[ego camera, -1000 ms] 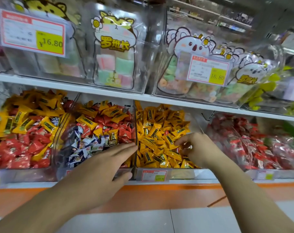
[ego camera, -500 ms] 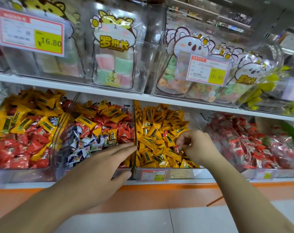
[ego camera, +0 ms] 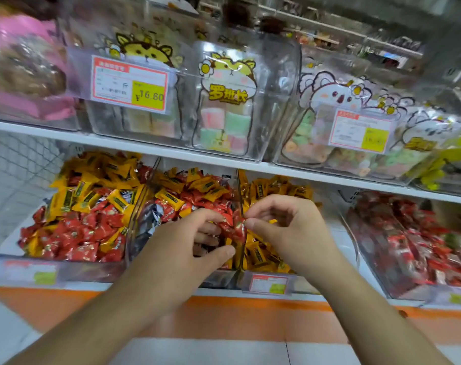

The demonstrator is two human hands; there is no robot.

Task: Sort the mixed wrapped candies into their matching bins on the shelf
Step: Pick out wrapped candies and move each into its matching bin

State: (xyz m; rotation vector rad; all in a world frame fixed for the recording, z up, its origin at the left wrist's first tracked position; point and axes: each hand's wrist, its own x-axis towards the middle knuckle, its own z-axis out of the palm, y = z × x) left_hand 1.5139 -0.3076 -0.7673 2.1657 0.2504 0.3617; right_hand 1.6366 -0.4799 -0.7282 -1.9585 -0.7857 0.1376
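I logged both hands meeting over the divider (ego camera: pixel 240 206) between the mixed bin (ego camera: pixel 171 262) and the yellow-candy bin (ego camera: pixel 303 283). Right hand (ego camera: pixel 290 233) pinched a red candy (ego camera: pixel 234 227); left hand (ego camera: pixel 187 248) curled around its other end. Risk, as I judged it: the slick wrapper could slip during the handover and drop among the yellow candies (ego camera: pixel 261 254), mis-sorting it.

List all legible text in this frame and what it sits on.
"¥16.80": yellow patch of the left price tag on the upper shelf bin.
"罗班长": yellow lettering on the hamster bag.
Right price tag: number too blurred to read.
Koala bag logo: blurred.
Lower bin tags: unreadable.
Yellow candy wrappers: print too small.
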